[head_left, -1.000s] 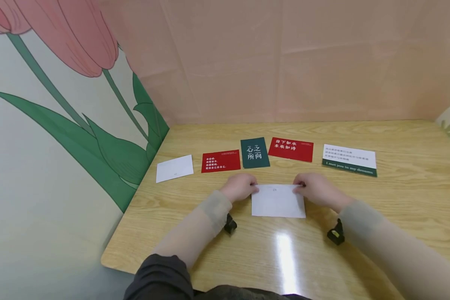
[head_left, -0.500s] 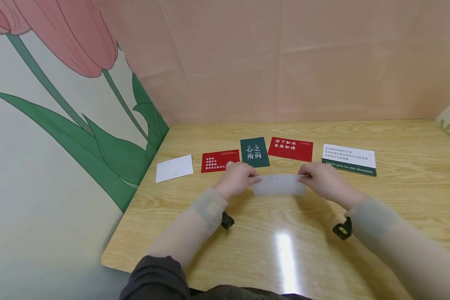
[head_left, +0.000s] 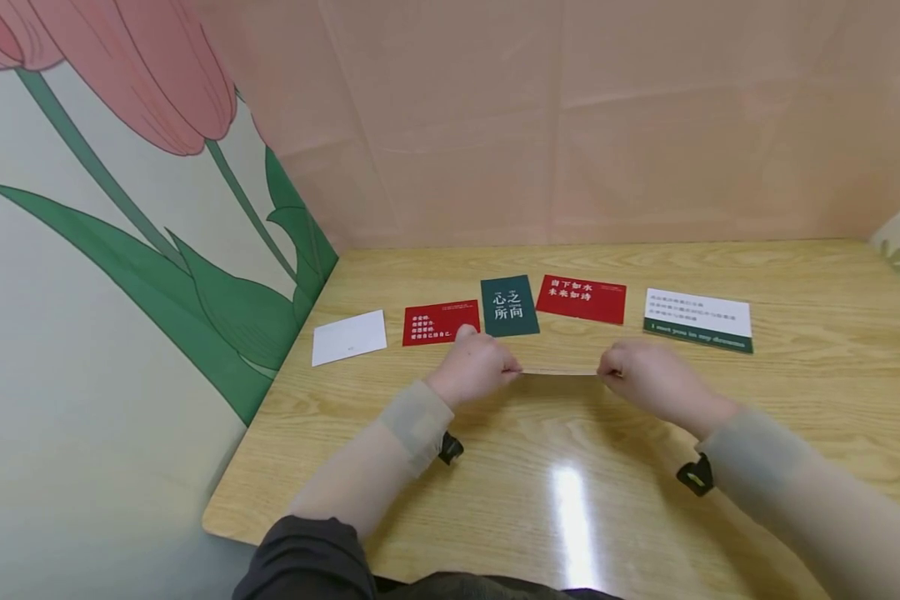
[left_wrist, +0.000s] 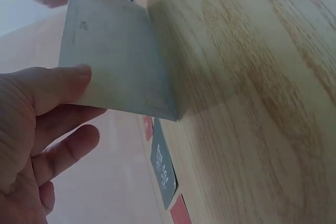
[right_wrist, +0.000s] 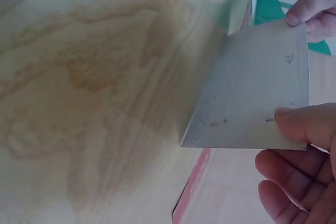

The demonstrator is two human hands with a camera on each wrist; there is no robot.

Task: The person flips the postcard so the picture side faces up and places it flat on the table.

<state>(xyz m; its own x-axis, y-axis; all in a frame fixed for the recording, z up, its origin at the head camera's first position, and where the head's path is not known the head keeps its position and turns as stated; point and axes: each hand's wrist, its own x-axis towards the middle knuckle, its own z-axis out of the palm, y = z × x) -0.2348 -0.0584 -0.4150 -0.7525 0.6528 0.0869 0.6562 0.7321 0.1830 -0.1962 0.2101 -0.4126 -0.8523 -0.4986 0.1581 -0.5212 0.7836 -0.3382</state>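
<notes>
My left hand (head_left: 474, 367) and right hand (head_left: 656, 377) hold a white postcard (left_wrist: 113, 51) between them, each pinching one end of its upper edge with thumb and fingers. From the head view the postcard shows only as a thin line, so it stands almost on edge. Both wrist views show its pale back with small print and a row of little circles (right_wrist: 205, 116). Its lower edge is at or just over the table; contact cannot be made out. Just behind the left hand lies a red card (head_left: 441, 322) with white writing, its lower right corner partly covered.
Along the back of the wooden table (head_left: 495, 500) lie a blank white card (head_left: 349, 337), a dark green card (head_left: 510, 306), another red card (head_left: 581, 298) and a white-and-green card (head_left: 697, 319). Behind them hangs a pink cloth (head_left: 555, 125); a flower-painted wall (head_left: 120, 333) borders the left.
The postcard faced up toward the head camera, then tipped until only its edge shows. Both hands moved slightly away from the body, then back a little, keeping their pinch. The cards on the table stayed put.
</notes>
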